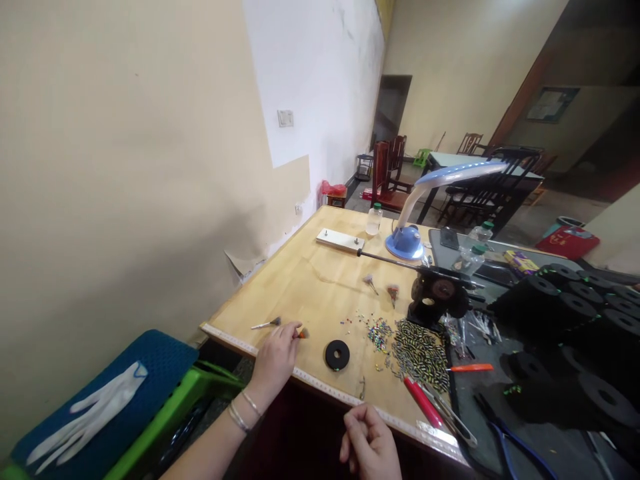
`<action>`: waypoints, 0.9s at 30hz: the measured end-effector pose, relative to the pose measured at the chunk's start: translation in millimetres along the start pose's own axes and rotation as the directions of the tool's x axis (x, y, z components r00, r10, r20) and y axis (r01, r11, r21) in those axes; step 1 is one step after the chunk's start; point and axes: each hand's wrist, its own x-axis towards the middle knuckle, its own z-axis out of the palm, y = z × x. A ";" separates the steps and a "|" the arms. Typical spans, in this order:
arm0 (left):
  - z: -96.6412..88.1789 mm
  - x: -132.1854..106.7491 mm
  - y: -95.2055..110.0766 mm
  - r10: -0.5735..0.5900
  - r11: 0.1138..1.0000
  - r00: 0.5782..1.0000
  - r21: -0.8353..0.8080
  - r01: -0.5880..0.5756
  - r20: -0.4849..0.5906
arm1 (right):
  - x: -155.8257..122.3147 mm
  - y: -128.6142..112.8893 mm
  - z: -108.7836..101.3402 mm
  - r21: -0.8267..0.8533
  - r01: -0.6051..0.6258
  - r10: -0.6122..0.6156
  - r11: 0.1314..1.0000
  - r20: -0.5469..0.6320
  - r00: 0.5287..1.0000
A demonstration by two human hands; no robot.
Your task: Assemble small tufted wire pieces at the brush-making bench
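My left hand (pixel 277 353) rests over the front left of the wooden table, its fingers closed at a small orange-and-brown tufted piece (pixel 303 333). Just left of it lies a thin white stick with a dark tufted end (pixel 266 323). My right hand (pixel 370 443) is at the table's front edge with its fingers curled together; whatever they may hold is hidden. A small metal piece (pixel 362 388) lies right above that hand. Between the two hands, farther in, a black foam ring (pixel 337 355) lies flat.
Several tiny coloured beads (pixel 379 333) and a pile of striped metal-like pieces (pixel 421 353) lie right of the ring. Red-handled tweezers (pixel 423 401), blue pliers (pixel 505 433), a black clamp (pixel 437 293), black foam rolls (pixel 595 400) and a blue lamp (pixel 405 243) stand or lie rightward.
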 end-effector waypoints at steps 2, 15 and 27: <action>-3.1 -7.3 3.2 -0.099 0.940 0.994 -0.321 0.111 0.053 | 1.9 -2.5 -1.2 0.031 -0.045 0.045 0.998 0.020 0.999; 20.4 -88.7 48.3 -0.224 0.193 0.707 -0.681 0.706 0.670 | -4.0 -8.1 6.5 0.149 -0.199 0.195 0.969 0.039 0.980; 27.6 -94.5 44.5 -0.223 0.049 0.652 -0.659 0.750 0.725 | -9.8 -10.5 4.7 0.130 -0.177 0.177 0.976 0.014 0.984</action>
